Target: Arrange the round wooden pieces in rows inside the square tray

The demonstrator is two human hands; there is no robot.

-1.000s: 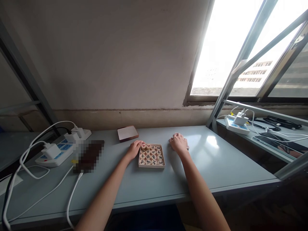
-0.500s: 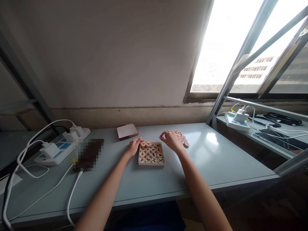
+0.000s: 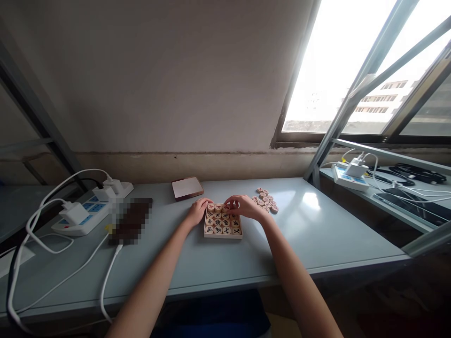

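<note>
A shallow open box (image 3: 223, 236) on the desk holds rows of round wooden Chinese chess pieces (image 3: 218, 222), most with black characters. Red-marked ones lie in the far row. My left hand (image 3: 198, 211) grips the box's far left corner, fingers bent against its edge. Over the far right part of the box, my right hand (image 3: 243, 206) pinches a Chinese chess piece (image 3: 227, 206), mostly covered by the fingers. Loose Chinese chess pieces (image 3: 270, 202) with red characters lie just beyond my right hand.
An upturned box lid (image 3: 187, 188) lies near the wall. On the left are a power strip (image 3: 89, 211) with chargers, white cables (image 3: 105, 281) and a dark pixelated object (image 3: 131, 221). A metal frame post (image 3: 326, 145) and a second power strip (image 3: 350, 177) stand at right.
My right hand has moved left and nearer, from beside the loose pieces to over the box's far right part. My left hand stays at the box corner. The view has shifted slightly.
</note>
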